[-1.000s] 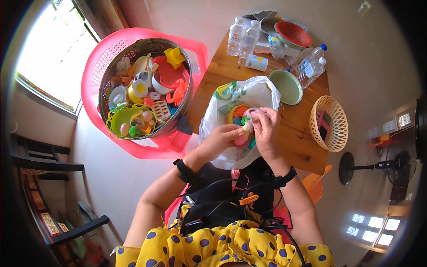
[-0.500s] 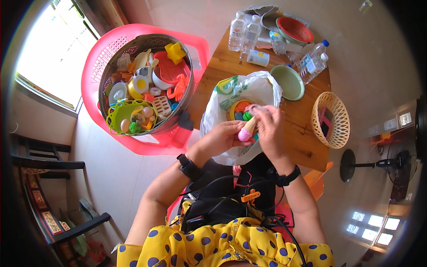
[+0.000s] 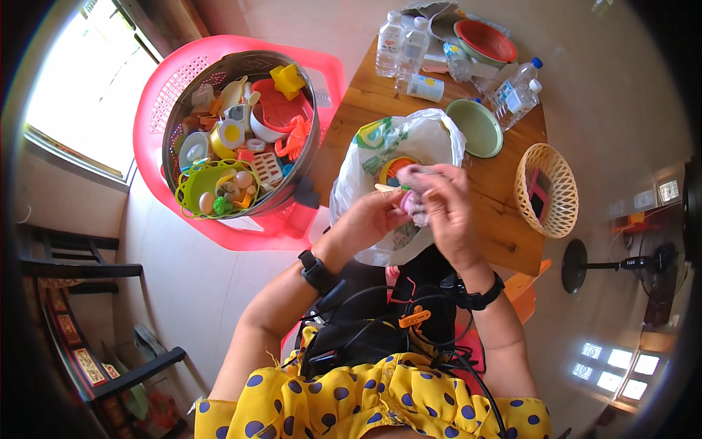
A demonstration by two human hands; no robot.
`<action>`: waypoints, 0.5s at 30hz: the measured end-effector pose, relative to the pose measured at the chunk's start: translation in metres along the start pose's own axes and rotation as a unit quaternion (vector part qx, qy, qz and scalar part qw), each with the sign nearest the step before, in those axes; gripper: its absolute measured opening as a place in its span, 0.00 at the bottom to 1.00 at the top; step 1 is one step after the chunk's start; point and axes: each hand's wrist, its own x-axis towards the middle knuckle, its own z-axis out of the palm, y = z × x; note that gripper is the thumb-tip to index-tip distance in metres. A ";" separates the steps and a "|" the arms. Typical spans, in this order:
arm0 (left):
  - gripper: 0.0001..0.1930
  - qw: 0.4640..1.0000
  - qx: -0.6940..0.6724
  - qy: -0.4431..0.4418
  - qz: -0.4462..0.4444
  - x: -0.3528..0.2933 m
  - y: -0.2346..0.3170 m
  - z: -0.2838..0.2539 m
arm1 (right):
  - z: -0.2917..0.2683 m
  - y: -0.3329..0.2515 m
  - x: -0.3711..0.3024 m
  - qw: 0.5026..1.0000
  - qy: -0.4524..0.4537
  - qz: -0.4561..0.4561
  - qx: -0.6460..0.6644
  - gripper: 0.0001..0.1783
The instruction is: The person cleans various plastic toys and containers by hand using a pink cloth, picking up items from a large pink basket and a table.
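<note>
A toy ice cream cone [image 3: 385,188] with a beige cone and a pink scoop is held by my left hand [image 3: 365,225], its fingers closed on it. My right hand [image 3: 452,212] grips a pinkish-grey cloth [image 3: 418,179] and presses it around the pink scoop, partly hiding it. Both hands are over the mouth of a white plastic bag [image 3: 447,135] with green print. Inside the bag, an orange and yellow round toy [image 3: 395,168] shows beside the cloth; my hands cover much of the other contents.
At the left, a large metal tub [image 3: 170,157] full of plastic toys rests on a pink chair [image 3: 150,110]. The wooden table [image 3: 504,219] bears plastic bottles [image 3: 413,45], a green bowl [image 3: 475,128], a red bowl [image 3: 486,40] and a woven basket [image 3: 523,194]. A fan [image 3: 574,267] stands right.
The cone has turned so its tip points left instead of up and right. The cloth in my right hand has come down over the pink scoop.
</note>
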 end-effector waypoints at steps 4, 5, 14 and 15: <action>0.17 0.999 0.019 -0.014 0.030 0.004 -0.002 -0.005 | 0.005 0.002 -0.002 0.946 -0.030 -0.145 -0.288 0.15; 0.15 0.997 0.062 -0.029 0.021 0.005 -0.001 -0.008 | 0.008 0.007 -0.004 0.940 -0.015 -0.135 -0.314 0.14; 0.17 0.999 0.044 0.022 0.005 -0.004 -0.002 0.018 | -0.001 0.032 -0.011 0.976 -0.022 0.216 -0.027 0.20; 0.17 0.999 0.044 0.024 0.006 -0.002 -0.003 0.014 | 0.000 0.032 -0.010 0.987 0.008 0.159 -0.033 0.20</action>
